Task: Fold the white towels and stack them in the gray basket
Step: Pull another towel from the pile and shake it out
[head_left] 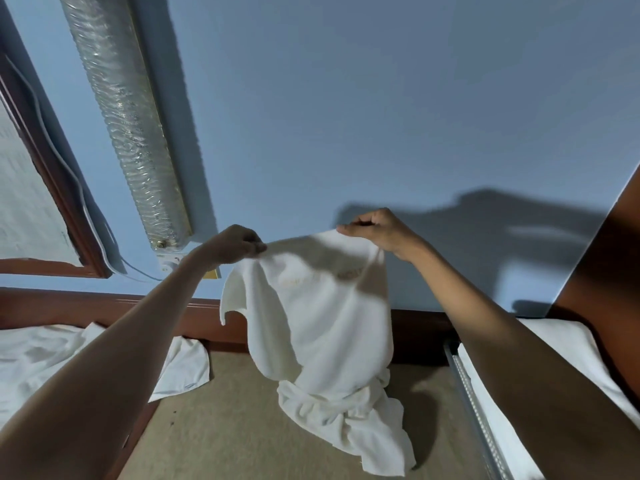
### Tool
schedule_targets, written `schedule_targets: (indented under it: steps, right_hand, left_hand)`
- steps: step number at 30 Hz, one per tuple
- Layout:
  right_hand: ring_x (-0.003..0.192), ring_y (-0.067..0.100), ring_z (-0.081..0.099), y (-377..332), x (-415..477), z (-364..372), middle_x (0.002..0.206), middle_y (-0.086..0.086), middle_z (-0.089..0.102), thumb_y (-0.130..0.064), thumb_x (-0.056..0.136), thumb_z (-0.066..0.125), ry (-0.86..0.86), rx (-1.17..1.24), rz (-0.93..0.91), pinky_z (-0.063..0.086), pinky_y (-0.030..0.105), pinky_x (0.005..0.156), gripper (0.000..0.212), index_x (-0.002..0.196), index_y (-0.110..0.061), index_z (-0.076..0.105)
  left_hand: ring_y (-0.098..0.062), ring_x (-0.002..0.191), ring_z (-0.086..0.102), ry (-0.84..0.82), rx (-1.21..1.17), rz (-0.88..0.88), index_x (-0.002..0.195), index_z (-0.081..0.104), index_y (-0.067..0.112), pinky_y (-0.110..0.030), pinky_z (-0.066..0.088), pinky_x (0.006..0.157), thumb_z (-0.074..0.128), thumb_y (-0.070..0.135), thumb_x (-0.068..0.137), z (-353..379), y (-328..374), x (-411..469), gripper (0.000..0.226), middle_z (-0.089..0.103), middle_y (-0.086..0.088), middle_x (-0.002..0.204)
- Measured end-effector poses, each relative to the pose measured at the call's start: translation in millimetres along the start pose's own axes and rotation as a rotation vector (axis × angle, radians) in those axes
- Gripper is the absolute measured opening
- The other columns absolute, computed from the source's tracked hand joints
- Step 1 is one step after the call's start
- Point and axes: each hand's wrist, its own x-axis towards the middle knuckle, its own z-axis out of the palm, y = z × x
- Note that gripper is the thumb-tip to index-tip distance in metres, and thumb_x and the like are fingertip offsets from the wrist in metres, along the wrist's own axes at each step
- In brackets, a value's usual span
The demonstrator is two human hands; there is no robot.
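Note:
A white towel hangs in front of the blue wall, its lower end bunched on the beige surface. My left hand pinches the towel's top left edge. My right hand pinches the top right edge, slightly higher. Faint gold lettering shows near the towel's top. More white towels lie crumpled at the left, one corner reaching onto the beige surface. The gray basket is not in view.
A silver foil-wrapped duct runs up the wall at the left beside a wooden frame. A brown wooden ledge borders the surface's far edge. At the right lie a metal rail and white bedding.

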Motion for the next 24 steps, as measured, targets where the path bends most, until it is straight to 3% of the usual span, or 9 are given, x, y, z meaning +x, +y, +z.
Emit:
schedule_targets:
  steps: [3,5,7,10,14,18,21,24]
  right_hand:
    - [0.068,0.017,0.035,-15,2,17,0.071,0.004,0.038,-0.044,0.082,0.083,-0.046,-0.012,-0.026,0.027,0.028,0.061,0.044,0.075,-0.003,0.07]
    - [0.062,0.013,0.036,-24,2,28,0.066,0.0,0.04,-0.044,0.083,0.082,-0.078,-0.024,-0.042,0.028,0.023,0.057,0.037,0.07,-0.011,0.071]
    - [0.055,0.009,0.034,-28,2,37,0.061,-0.006,0.04,-0.045,0.084,0.081,-0.086,-0.03,-0.034,0.028,0.02,0.051,0.036,0.067,-0.016,0.069]
    - [0.055,0.007,0.038,-27,-1,40,0.059,-0.01,0.044,-0.044,0.085,0.08,-0.089,-0.033,-0.014,0.029,0.016,0.052,0.036,0.066,-0.016,0.069]
    - [0.058,0.009,0.035,-12,-8,33,0.062,-0.008,0.042,-0.049,0.079,0.084,-0.08,-0.033,0.053,0.027,0.02,0.055,0.038,0.068,-0.016,0.07]
    - [0.052,0.009,0.031,-8,-14,23,0.059,-0.008,0.04,-0.05,0.077,0.085,-0.056,-0.023,0.107,0.023,0.025,0.055,0.036,0.067,-0.018,0.072]
    - [0.045,0.0,0.042,-8,-18,15,0.047,-0.018,0.045,-0.038,0.084,0.082,-0.049,-0.026,0.116,0.028,0.012,0.051,0.025,0.065,-0.024,0.073]
    - [0.059,-0.002,0.05,-6,-16,16,0.059,-0.017,0.055,-0.043,0.079,0.085,-0.047,-0.023,0.112,0.035,0.017,0.065,0.027,0.064,-0.023,0.076]
  left_hand:
    - [-0.017,0.105,0.066,-0.228,-0.015,0.002,0.124,0.066,0.026,-0.028,0.056,0.081,0.078,0.033,0.091,10,21,-13,0.036,0.068,0.003,0.113]
    - [-0.008,0.116,0.062,-0.328,-0.122,0.068,0.138,0.057,0.038,-0.031,0.054,0.092,0.079,0.041,0.088,18,39,-21,0.055,0.064,0.011,0.126]
    - [-0.005,0.114,0.063,-0.356,-0.206,0.135,0.129,0.066,0.029,-0.033,0.053,0.098,0.077,0.042,0.089,25,51,-22,0.043,0.069,0.014,0.121]
    - [-0.009,0.091,0.063,-0.271,-0.298,0.185,0.091,0.07,0.009,-0.037,0.056,0.095,0.075,0.037,0.093,27,50,-21,0.028,0.065,0.004,0.088]
    - [-0.015,0.087,0.064,-0.187,-0.419,0.207,0.094,0.07,-0.002,-0.03,0.057,0.084,0.072,0.026,0.096,22,34,-21,0.028,0.066,-0.005,0.086]
    - [-0.015,0.078,0.059,-0.094,-0.367,0.191,0.093,0.069,-0.004,-0.03,0.052,0.075,0.069,0.022,0.098,14,17,-17,0.027,0.062,-0.005,0.08]
    - [-0.021,0.079,0.057,-0.021,-0.34,0.14,0.091,0.071,0.0,-0.038,0.048,0.075,0.07,0.025,0.098,7,-4,-13,0.026,0.063,-0.01,0.081]
    - [-0.022,0.078,0.057,0.038,-0.252,0.102,0.09,0.073,0.006,-0.036,0.045,0.073,0.07,0.028,0.097,11,-13,-13,0.023,0.065,-0.007,0.08]
